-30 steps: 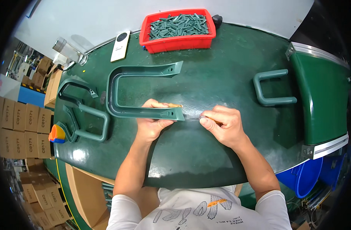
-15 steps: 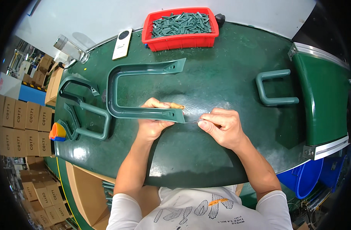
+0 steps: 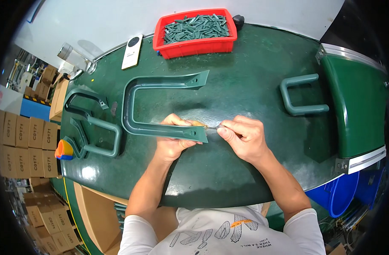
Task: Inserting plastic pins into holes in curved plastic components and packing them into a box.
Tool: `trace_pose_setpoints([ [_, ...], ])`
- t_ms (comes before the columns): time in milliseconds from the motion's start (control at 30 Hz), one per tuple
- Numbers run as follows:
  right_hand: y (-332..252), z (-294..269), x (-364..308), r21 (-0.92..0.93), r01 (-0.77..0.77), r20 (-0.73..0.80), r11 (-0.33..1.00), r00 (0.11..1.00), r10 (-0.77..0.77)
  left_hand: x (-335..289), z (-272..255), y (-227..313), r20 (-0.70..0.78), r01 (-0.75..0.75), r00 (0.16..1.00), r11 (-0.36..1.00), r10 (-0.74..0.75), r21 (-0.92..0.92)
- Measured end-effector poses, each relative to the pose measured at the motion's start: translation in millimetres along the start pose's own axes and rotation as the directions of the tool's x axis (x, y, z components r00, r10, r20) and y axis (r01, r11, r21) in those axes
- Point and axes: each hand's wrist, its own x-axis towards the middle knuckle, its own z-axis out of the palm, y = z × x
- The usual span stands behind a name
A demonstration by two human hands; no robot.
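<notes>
My left hand (image 3: 172,146) is closed on the lower arm of a large green U-shaped plastic handle (image 3: 127,106), whose open end points right. A yellowish cover (image 3: 196,123) shows on a finger of that hand, just beyond the handle's lower arm. My right hand (image 3: 244,138) pinches a thin, dark-bladed knife (image 3: 213,127), mostly hidden in the fingers. Its tip reaches left to the yellowish cover, beside the flared end of the handle; whether they touch I cannot tell.
At the back stands a red bin (image 3: 194,50) of small green strips, with a phone (image 3: 132,52) and glass bottle (image 3: 77,58) to its left. Smaller green U-shaped handles (image 3: 118,138) lie at left, another (image 3: 288,97) at right. A curved green panel (image 3: 353,108) borders the right side.
The handle's open end has tipped slightly nearer me and its body has shifted a little right. The blade has moved from the end's near edge to the yellowish finger cover.
</notes>
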Motion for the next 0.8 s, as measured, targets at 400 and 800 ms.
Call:
trace_pose_setpoints([
  [400,-12.1,-24.3,7.7,0.275,-0.521,0.386,0.808,0.829,0.404,1.7,-1.5,-3.6,0.045,-0.043,0.998,0.998,0.041,0.046],
  [800,-10.9,-18.9,4.5,0.204,-0.490,0.535,0.848,0.781,0.322,-0.4,-3.2,-4.4,0.018,-0.030,0.999,0.998,0.029,0.047],
])
